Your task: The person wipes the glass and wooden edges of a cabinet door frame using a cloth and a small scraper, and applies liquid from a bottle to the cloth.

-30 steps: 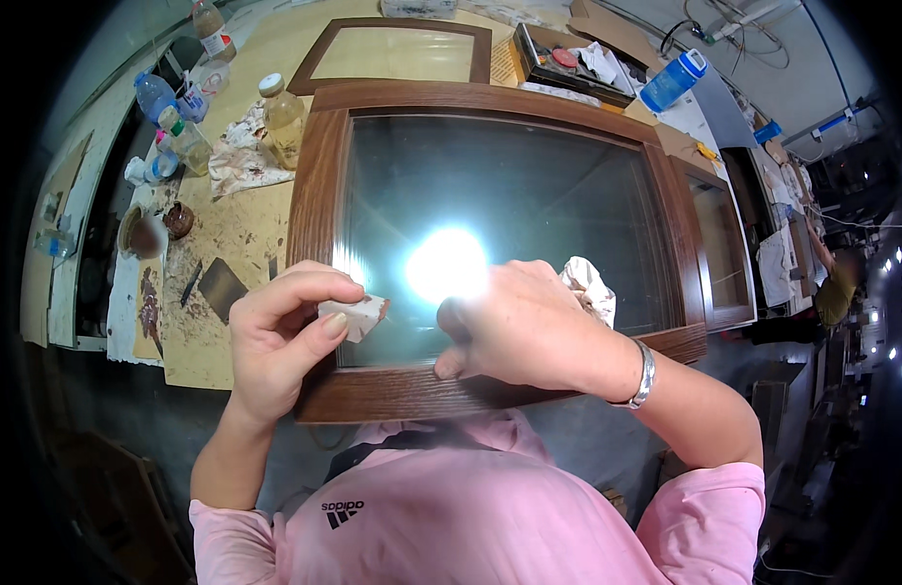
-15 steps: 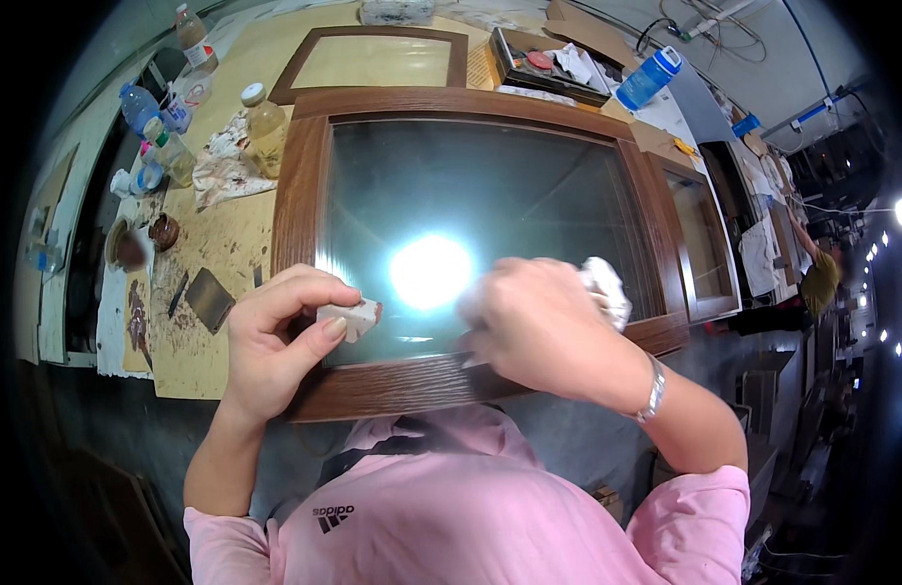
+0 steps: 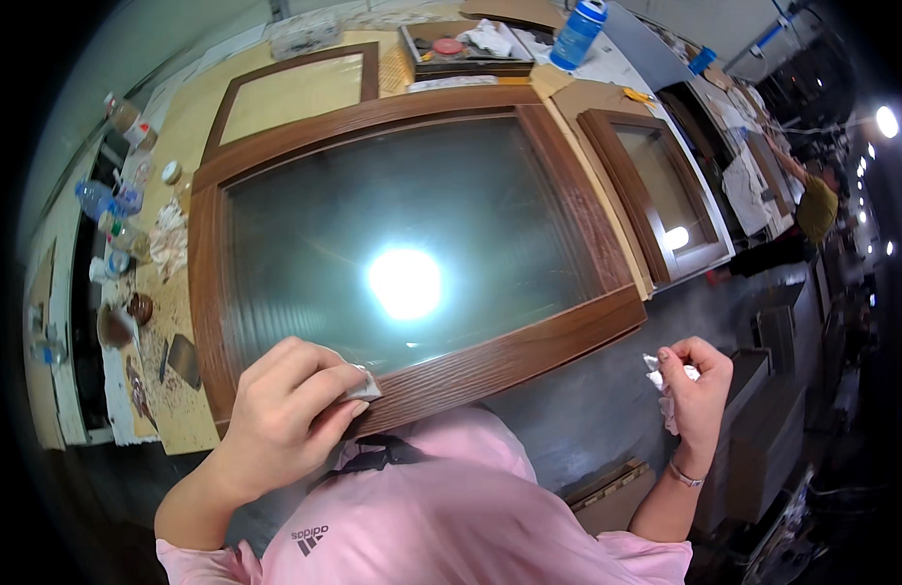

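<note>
My left hand (image 3: 290,419) pinches a small, pale grey-white folded pad (image 3: 366,387) between thumb and fingers, over the near rail of a large brown wood-grained frame (image 3: 490,377), toward its left end. My right hand (image 3: 700,385) grips a crumpled white cloth (image 3: 656,376), out past the frame's near right corner and clear of it. The frame lies around a dark, glossy glass pane (image 3: 324,224) bearing a bright light reflection. Just to its right rests a narrower brown wooden frame (image 3: 622,185); beyond the far rail stands a blue plastic bottle (image 3: 579,37).
</note>
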Tool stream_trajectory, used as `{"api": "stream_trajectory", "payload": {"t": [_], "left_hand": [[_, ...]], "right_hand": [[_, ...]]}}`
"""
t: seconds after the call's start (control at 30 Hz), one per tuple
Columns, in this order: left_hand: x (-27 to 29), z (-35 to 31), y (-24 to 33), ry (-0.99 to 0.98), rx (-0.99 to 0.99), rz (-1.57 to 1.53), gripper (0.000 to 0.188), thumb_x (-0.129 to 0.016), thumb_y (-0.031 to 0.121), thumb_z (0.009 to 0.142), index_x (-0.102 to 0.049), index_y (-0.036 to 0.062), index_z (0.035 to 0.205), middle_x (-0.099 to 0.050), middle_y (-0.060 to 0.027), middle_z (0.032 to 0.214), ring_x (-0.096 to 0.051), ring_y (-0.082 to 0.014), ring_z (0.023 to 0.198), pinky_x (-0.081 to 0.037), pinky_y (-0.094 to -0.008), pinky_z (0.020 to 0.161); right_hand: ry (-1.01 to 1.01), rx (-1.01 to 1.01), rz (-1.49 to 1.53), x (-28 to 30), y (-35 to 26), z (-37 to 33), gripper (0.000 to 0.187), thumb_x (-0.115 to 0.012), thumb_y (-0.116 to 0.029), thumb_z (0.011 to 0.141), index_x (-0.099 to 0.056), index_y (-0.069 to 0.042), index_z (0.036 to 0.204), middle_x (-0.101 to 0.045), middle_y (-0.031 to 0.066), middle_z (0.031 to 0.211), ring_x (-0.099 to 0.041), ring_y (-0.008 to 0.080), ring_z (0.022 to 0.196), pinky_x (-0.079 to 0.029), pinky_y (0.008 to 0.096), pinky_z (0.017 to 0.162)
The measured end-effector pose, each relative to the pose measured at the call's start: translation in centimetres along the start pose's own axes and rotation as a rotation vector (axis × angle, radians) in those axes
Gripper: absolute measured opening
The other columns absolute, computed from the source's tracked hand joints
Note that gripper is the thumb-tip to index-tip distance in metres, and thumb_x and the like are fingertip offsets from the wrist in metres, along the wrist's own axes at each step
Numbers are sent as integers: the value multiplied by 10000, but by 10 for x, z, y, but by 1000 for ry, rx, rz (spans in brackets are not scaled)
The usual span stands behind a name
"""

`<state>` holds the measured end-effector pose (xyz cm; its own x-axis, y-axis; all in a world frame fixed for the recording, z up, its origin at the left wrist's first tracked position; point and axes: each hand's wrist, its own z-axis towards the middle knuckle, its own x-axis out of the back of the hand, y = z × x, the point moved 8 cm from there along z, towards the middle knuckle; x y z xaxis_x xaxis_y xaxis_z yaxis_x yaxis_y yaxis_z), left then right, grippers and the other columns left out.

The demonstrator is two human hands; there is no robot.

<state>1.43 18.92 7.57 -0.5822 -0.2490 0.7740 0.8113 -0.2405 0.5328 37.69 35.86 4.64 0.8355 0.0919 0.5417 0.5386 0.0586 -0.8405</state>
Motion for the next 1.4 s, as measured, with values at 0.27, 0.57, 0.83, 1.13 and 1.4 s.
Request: {"api": "stream_trajectory", "payload": {"t": [0.27,0.57,0.83,1.13,1.4], "left_hand": [[-77,100,35,-164,-178,-52,281,-813,16,741,-703,35,998,-661,-111,883,-635,-303,776,-508,-399,667],[-141,176,69,-235,-331,-106,202,-805,20,769,-720,24,952,-666,-110,865,-642,-307,817,-516,-417,700],[-138,177,72,-318,-255,-96,148,-779,19,786,-747,35,930,-694,-113,880,-657,-314,826,-536,-413,721],[-144,186,70,-288,-239,-168,194,-766,-28,784,-736,19,970,-704,-125,928,-644,-322,845,-527,-416,751],[-138,183,69,-365,-293,-153,255,-797,-40,727,-737,19,968,-715,-111,957,-649,-302,858,-528,-412,741]], "right_hand": [[61,-105,-31,22,93,-5,156,-771,-52,836,-668,52,783,-606,76,673,-547,124,641,-415,297,605],[131,-225,-145,30,150,-15,168,-793,-114,826,-703,25,806,-668,147,735,-623,257,652,-461,370,629],[160,-147,-95,30,153,-13,196,-741,-78,874,-650,61,771,-590,41,613,-503,73,606,-407,290,553],[130,-219,-137,29,148,1,182,-780,-131,837,-695,26,799,-672,151,730,-636,276,666,-473,375,637],[94,-247,-131,28,148,3,163,-779,-131,838,-706,11,810,-678,148,745,-644,272,682,-478,374,649]]}}
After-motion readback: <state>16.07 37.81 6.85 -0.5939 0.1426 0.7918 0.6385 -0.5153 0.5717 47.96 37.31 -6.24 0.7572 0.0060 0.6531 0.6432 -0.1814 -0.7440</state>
